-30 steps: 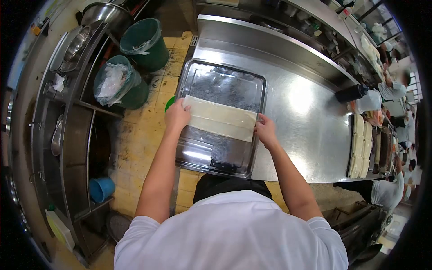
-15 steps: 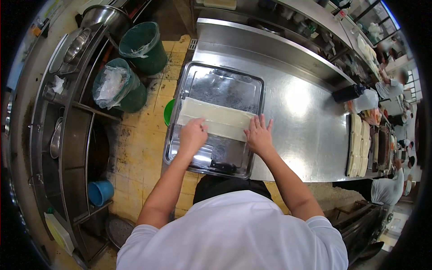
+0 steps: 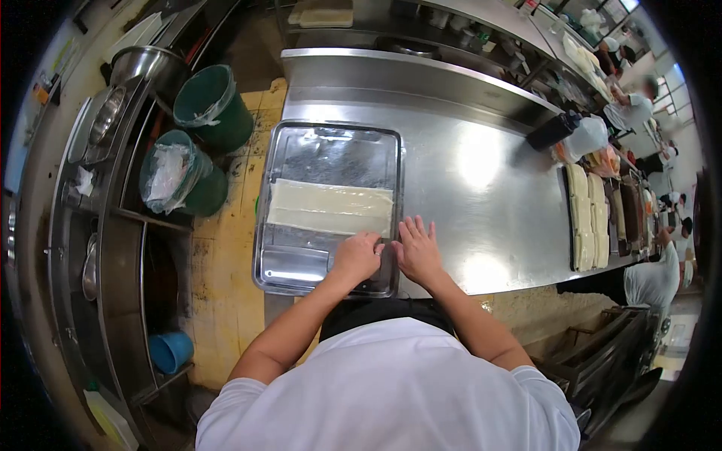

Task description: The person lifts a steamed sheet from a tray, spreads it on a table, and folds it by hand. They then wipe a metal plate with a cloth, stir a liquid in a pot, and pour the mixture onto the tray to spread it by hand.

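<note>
In the head view, the left hand (image 3: 356,257) is curled loosely on the near part of the metal tray (image 3: 297,267); I cannot tell if its fingers grip anything. The right hand (image 3: 417,252) lies flat, fingers spread and holding nothing, at the tray's right rim on the counter (image 3: 481,203). The pale dough sheet (image 3: 329,208) lies just beyond the fingers, across the tray. The tray hangs over the counter edge, so a push could tip it, I think.

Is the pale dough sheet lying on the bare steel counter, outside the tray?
No, the dough sheet lies inside the metal tray, across its middle.
</note>
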{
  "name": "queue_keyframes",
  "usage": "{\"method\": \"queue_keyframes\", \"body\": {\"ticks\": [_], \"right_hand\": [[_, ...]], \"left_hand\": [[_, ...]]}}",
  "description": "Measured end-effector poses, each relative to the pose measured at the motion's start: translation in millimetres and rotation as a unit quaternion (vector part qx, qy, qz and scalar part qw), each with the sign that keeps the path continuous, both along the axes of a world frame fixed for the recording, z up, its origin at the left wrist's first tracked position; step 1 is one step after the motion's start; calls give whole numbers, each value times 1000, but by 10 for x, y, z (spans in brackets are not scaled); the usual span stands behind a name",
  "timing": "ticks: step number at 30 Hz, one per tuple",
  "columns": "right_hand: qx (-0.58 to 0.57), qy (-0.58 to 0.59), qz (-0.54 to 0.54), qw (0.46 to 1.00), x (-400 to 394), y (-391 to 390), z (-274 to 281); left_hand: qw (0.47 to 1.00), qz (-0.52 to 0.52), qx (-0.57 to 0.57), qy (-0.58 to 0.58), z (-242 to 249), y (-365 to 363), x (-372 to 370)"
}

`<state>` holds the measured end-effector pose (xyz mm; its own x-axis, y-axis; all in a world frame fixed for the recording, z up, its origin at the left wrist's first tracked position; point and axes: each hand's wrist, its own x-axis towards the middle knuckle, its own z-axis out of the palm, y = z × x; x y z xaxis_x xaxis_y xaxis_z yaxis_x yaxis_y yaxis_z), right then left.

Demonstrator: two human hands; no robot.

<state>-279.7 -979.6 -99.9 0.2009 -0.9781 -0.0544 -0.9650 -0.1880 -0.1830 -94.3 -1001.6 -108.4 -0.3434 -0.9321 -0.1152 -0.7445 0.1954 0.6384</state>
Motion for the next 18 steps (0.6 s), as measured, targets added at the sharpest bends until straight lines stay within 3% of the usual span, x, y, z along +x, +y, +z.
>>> {"method": "queue_keyframes", "body": {"ticks": [3, 6, 15, 18], "right_hand": [[-46, -155, -28, 986, -322, 68, -48], [-37, -237, -99, 966, -706, 194, 29], [13, -274, -320, 907, -2726, 323, -81], [-3, -294, -310, 904, -3517, 90, -287]], "left_hand": [[999, -30, 8, 15, 50, 49, -328], [998, -58, 11, 37, 64, 90, -793], [993, -85, 69, 49, 329, 194, -2278], [987, -85, 109, 79, 311, 265, -2755]]}}
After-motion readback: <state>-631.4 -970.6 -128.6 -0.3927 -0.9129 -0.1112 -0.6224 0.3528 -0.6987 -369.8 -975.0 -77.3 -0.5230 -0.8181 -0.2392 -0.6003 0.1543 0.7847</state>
